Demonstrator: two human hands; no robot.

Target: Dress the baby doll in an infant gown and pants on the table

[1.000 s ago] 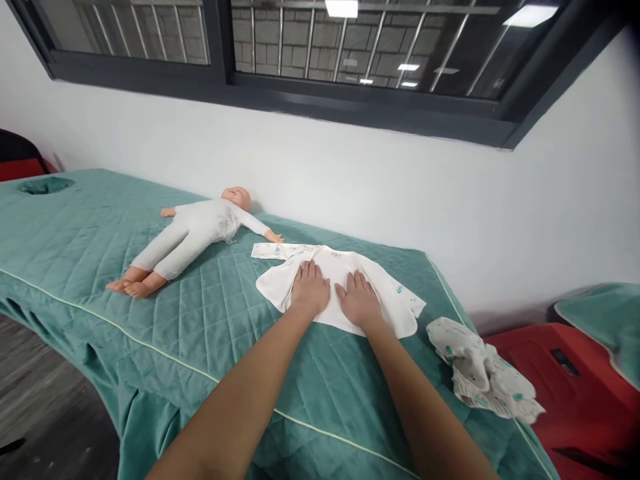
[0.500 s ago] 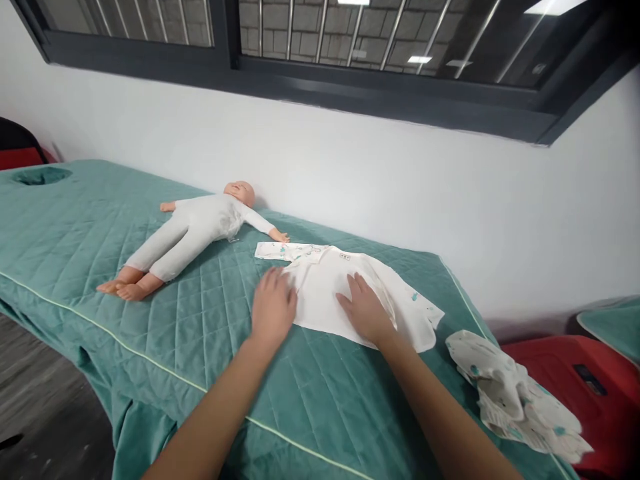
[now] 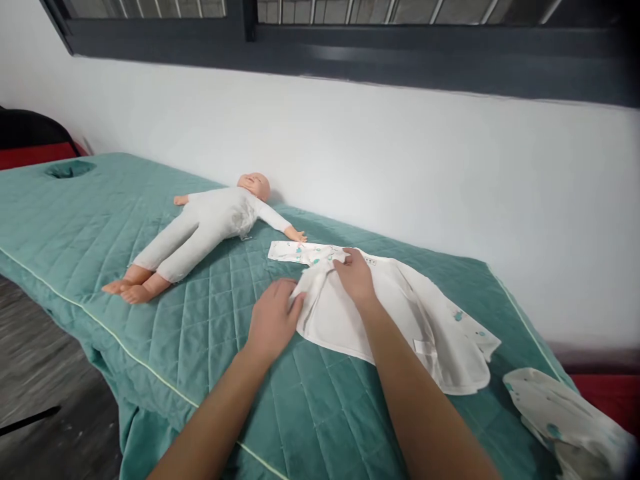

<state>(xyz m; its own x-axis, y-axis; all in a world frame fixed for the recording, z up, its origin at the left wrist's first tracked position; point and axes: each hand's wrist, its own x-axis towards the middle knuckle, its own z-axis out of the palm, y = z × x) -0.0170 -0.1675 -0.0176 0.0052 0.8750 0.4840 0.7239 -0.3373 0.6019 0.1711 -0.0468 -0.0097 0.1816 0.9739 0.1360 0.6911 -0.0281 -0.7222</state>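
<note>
A white baby shirt with small green prints on its sleeves lies spread open, inside up, on a green quilted cover. At its left side edge, my left hand has thumb and fingers closed on the cloth. My right hand reaches across the shirt and pinches the fabric near the collar, by the left sleeve. Beyond that sleeve lies a baby doll on its back, with a white cloth body and bare feet toward me. One doll hand rests close to the sleeve's end.
The green quilted bed has a face hole at its far left. A crumpled printed baby garment lies at the right edge, near a red chair. A white wall with a dark-framed window stands behind.
My right hand has moved up toward the collar, from lying open on the shirt to pinching it. My left hand has closed on the side edge. The view has tilted down.
</note>
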